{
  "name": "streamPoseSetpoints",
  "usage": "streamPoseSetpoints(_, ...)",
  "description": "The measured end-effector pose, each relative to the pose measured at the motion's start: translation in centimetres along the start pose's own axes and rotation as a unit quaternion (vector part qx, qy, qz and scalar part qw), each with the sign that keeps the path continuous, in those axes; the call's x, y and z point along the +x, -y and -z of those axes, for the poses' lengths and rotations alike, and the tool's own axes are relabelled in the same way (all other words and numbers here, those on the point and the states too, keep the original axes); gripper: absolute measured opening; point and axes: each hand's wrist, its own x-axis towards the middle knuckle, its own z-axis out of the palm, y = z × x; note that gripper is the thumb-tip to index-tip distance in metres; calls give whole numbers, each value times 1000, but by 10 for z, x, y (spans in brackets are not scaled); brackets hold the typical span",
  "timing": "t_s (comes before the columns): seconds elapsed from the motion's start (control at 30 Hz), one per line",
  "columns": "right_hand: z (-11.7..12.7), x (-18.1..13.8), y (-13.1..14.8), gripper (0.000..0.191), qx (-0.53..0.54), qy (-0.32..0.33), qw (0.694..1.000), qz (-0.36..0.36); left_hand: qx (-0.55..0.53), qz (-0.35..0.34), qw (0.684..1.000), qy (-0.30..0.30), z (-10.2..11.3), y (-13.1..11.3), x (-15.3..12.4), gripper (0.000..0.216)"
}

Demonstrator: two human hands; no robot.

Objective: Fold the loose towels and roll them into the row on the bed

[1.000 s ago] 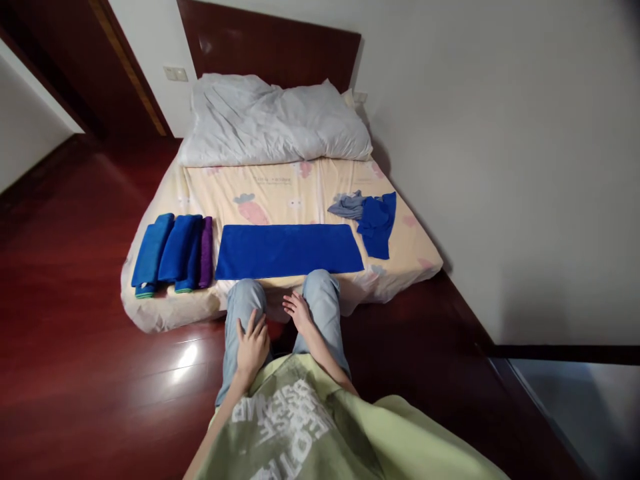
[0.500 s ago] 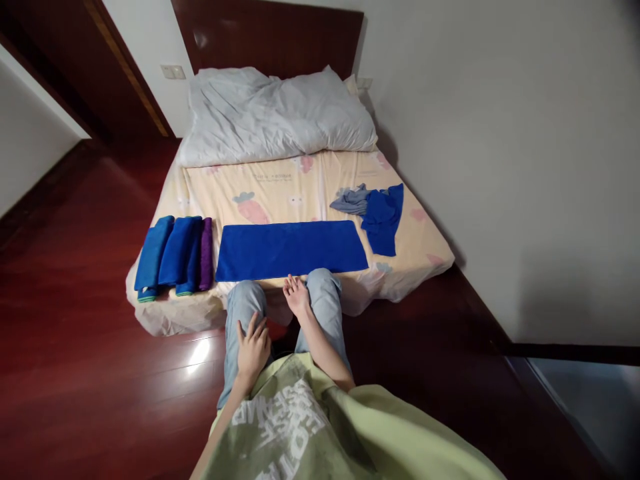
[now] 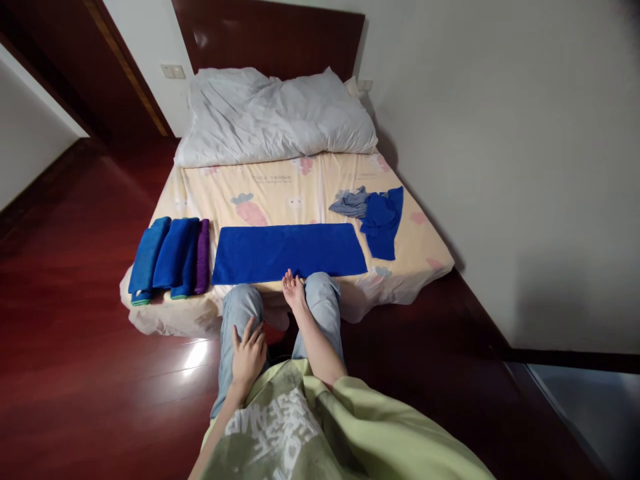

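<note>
My left hand [image 3: 249, 353] rests with spread fingers on my left thigh, holding nothing. Palm up, my right hand [image 3: 293, 289] hovers by my right knee, its fingers stretched out and its tips at the near edge of a blue towel [image 3: 290, 252]. That towel lies flat as a long strip across the bed. Left of it are rolled or folded towels side by side: a lighter blue one [image 3: 149, 257], a deep blue one [image 3: 175, 257] and a purple one [image 3: 203, 257]. To the right lie a crumpled blue cloth [image 3: 383, 220] and a crumpled grey cloth [image 3: 351, 203].
The bed [image 3: 315, 190] has a cream sheet with carrot prints. A white quilt [image 3: 280, 120] is bunched before the dark wooden headboard [image 3: 275, 37]. A wall [image 3: 500, 167] stands on the right, and a dark red wooden floor [image 3: 75, 333] surrounds the bed.
The view shifts slightly. My right hand has turned a little and its fingers point more upward. My left hand stays on the thigh, and the towels have not moved.
</note>
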Motion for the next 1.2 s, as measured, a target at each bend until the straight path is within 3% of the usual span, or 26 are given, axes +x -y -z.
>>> streamPoseSetpoints(0.27,-3,14,0,27,18,-21,1000,-10,8,-6,1000,-3,-1,2,0,29)
streamPoseSetpoints(1.2,-1,15,-3,23,-19,-66,997,29,-9,2,1000,1,0,1,1,31)
